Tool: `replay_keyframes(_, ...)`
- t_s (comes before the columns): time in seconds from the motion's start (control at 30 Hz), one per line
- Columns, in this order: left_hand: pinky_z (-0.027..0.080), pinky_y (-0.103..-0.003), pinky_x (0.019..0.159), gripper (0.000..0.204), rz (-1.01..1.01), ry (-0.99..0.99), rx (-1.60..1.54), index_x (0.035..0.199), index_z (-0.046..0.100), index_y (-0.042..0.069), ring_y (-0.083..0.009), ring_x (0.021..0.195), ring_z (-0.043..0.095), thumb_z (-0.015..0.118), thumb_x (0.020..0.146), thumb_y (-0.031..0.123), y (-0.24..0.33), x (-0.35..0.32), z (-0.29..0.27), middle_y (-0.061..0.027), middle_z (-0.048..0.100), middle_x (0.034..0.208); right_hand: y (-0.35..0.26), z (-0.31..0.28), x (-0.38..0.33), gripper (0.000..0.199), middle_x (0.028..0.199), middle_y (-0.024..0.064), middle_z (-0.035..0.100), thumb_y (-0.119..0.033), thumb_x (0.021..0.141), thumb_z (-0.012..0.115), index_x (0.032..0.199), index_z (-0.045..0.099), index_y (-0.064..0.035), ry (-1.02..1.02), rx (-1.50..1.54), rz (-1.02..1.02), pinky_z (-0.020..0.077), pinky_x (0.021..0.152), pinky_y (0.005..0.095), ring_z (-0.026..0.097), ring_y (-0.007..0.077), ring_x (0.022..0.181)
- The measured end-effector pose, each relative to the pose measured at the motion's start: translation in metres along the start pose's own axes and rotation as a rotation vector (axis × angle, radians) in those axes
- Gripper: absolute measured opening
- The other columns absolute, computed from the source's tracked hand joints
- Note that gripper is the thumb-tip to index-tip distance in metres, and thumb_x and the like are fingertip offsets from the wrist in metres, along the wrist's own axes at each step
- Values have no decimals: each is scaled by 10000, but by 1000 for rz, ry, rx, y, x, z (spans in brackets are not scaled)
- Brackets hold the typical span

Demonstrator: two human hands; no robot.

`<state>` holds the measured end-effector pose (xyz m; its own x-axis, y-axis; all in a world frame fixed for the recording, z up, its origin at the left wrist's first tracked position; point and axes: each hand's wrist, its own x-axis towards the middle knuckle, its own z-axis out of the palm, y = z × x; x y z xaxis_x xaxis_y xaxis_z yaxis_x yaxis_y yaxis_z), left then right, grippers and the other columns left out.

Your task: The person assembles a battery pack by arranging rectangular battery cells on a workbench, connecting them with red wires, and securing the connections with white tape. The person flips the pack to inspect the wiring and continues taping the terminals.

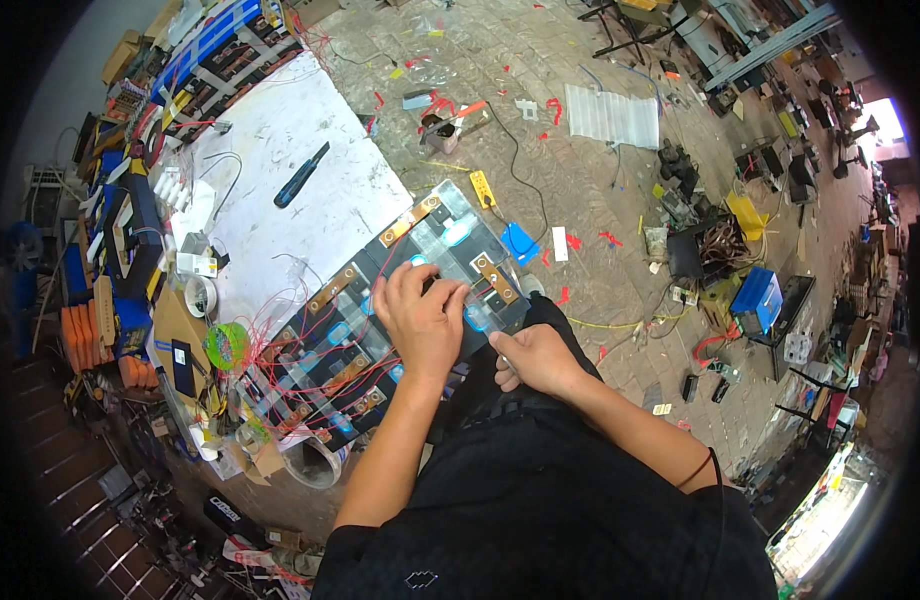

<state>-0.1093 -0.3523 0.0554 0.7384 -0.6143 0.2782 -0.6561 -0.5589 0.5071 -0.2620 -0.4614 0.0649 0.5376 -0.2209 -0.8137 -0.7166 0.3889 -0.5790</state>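
Observation:
In front of me lies a long battery pack [460,265] with copper busbars [495,277], pale blue patches and thin red wires [320,378] across its near left part. Over the middle of the pack is my left hand [420,318], its fingers curled and thumb and forefinger drawn together; whatever they pinch is too small to make out. My right hand [537,360] is closed at the pack's near right edge, thumb pressed against the curled fingers. A thin thing seems to stick out from that grip, but its kind is unclear.
A utility knife [300,178] lies on the white board [310,110] beyond the pack. At left are a green roll [226,346] and a white tub [200,296]. A yellow power strip [482,190], a corded orange-handled tool [470,109] and red scraps litter the floor.

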Motion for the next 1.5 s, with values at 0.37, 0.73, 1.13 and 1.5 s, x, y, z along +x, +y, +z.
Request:
replay_keyframes(0.37, 332, -559, 1188, 112, 12, 38, 42, 885, 803, 160, -326, 1267, 586, 875, 829, 224, 0, -3, 6, -46, 680, 1147, -4, -2, 3, 556, 765, 213, 733, -395, 1052, 667, 864, 685, 128, 14, 0, 10, 615, 580, 372, 750, 273, 611)
replay_keyframes(0.73, 344, -547, 1159, 222, 68, -44, 40, 955, 795, 145, -344, 1303, 574, 898, 783, 238, -3, 2, -1, -73, 668, 1229, 1, -5, 11, 565, 753, 204, 729, -411, 1056, 656, 850, 686, 114, 2, -49, 6, 606, 559, 364, 744, 268, 594)
replay_keyframes(1.13, 241, -591, 1239, 363, -103, -106, 115, 1035, 846, 219, -421, 1486, 417, 941, 720, 372, 11, -5, -9, -140, 579, 1528, 3, -8, 14, 544, 794, 181, 732, -397, 1057, 673, 869, 693, 113, -20, -51, 3, 628, 605, 357, 760, 243, 670)
replay_keyframes(1.5, 225, -641, 1230, 391, -173, -159, 53, 1033, 797, 185, -435, 1514, 397, 959, 713, 341, 9, -1, -9, -186, 568, 1533, 3, -12, 9, 422, 883, 135, 758, -351, 1044, 704, 941, 712, 59, -41, -55, -40, 609, 741, 328, 756, 196, 807)
